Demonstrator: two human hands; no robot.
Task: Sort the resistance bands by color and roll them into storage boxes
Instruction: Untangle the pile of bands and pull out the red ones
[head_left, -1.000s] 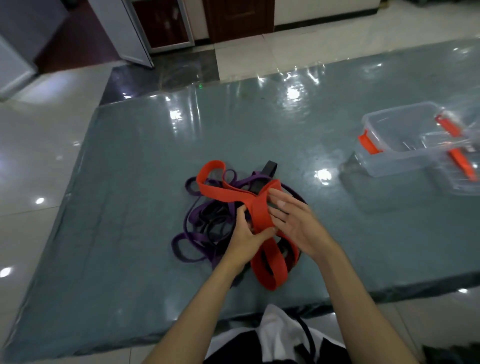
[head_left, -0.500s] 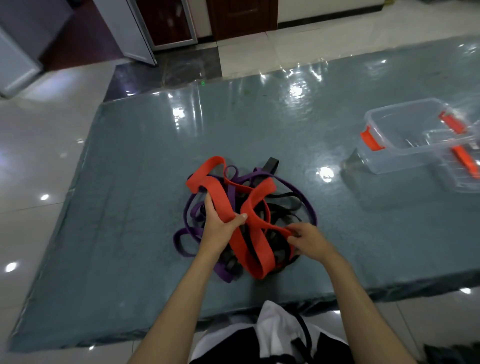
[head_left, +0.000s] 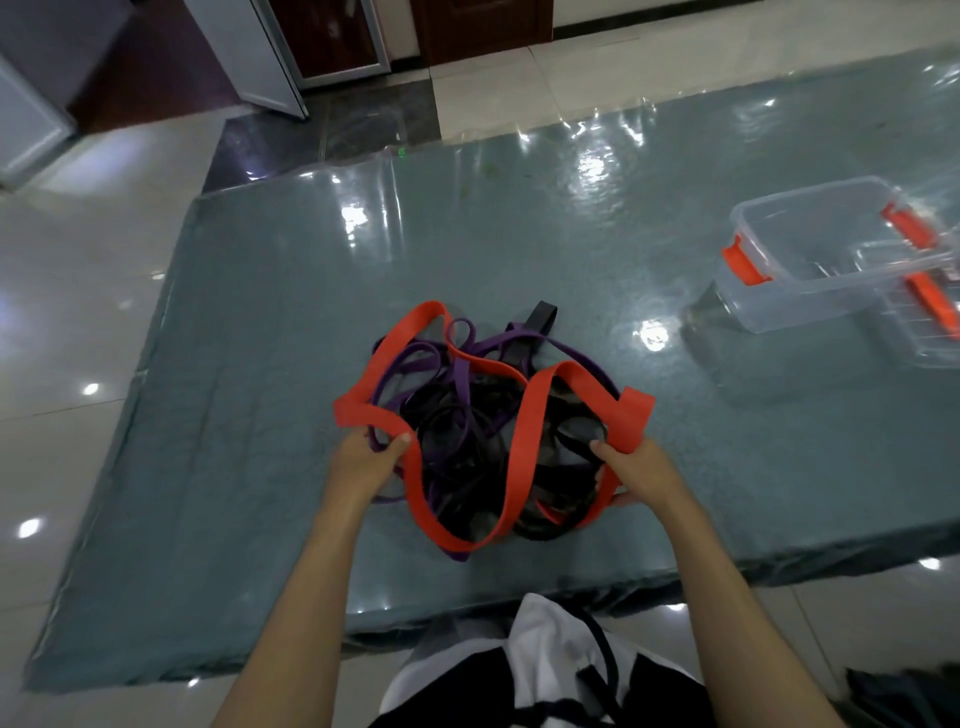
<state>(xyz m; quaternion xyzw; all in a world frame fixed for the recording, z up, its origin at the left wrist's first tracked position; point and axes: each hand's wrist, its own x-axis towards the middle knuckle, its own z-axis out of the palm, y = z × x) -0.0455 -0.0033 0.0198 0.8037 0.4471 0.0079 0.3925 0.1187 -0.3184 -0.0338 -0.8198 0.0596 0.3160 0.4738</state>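
A tangled pile of resistance bands lies on the glossy teal mat (head_left: 260, 364). A wide red band (head_left: 524, 431) loops over thinner purple bands (head_left: 462, 364) and black bands (head_left: 467, 447). My left hand (head_left: 363, 462) grips the red band at the pile's left side, thumb over it. On the right side my right hand (head_left: 639, 473) grips another part of the same red band, which is spread wide between the two hands. A clear storage box (head_left: 810, 260) with orange latches stands at the far right, nothing visible in it.
A second clear box or lid (head_left: 930, 322) with an orange latch lies against the first at the right edge. Shiny floor tiles (head_left: 67, 312) surround the mat. A door frame (head_left: 249, 57) stands at the back. My lap is at the near edge.
Both hands have moved apart, left hand leftward and right hand rightward, stretching the red band open across the pile. Earlier they were close together at the pile's middle.
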